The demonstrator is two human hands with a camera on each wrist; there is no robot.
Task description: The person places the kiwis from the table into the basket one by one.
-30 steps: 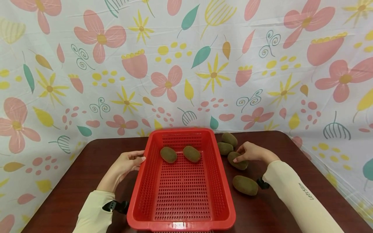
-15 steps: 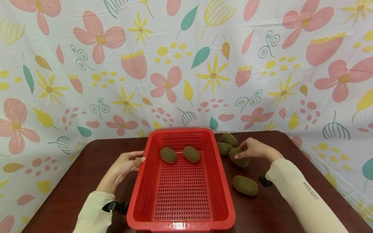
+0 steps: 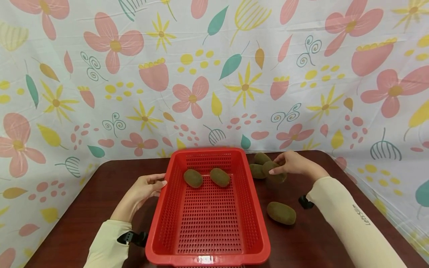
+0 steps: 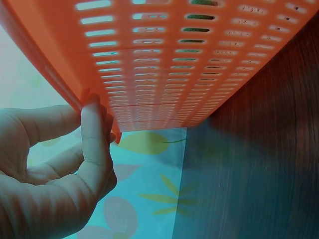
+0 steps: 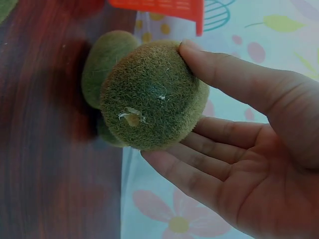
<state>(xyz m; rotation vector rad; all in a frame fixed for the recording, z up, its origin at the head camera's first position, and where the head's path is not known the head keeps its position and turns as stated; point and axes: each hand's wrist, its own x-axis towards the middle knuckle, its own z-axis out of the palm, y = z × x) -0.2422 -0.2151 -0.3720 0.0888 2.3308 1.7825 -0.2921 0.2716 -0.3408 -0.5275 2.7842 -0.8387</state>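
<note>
My right hand [image 3: 294, 163] grips a fuzzy brown kiwi [image 3: 275, 172] between thumb and fingers, lifted above the table to the right of the red plastic basket [image 3: 208, 259]. In the right wrist view, the held kiwi [image 5: 149, 94] shows its stem end toward the camera, with another kiwi [image 5: 102, 64] behind it. At the basket's left side, my left hand [image 3: 144, 190] pinches the rim. The left wrist view has the left hand's fingers [image 4: 94, 144] at the rim, beside the slotted wall [image 4: 149, 69]. Two kiwis [image 3: 193, 178] lie inside the basket near its far end.
Two kiwis [image 3: 257, 171] lie right of the basket's far corner, partly covered by the held one. Another kiwi [image 3: 281, 213] rests nearer on the dark wooden table [image 3: 88, 208]. A flower-patterned cloth [image 3: 214, 74] hangs behind the table.
My right hand has raised the kiwi off the table and moved it slightly away from me, toward the two far kiwis. The left hand and the basket stay put.
</note>
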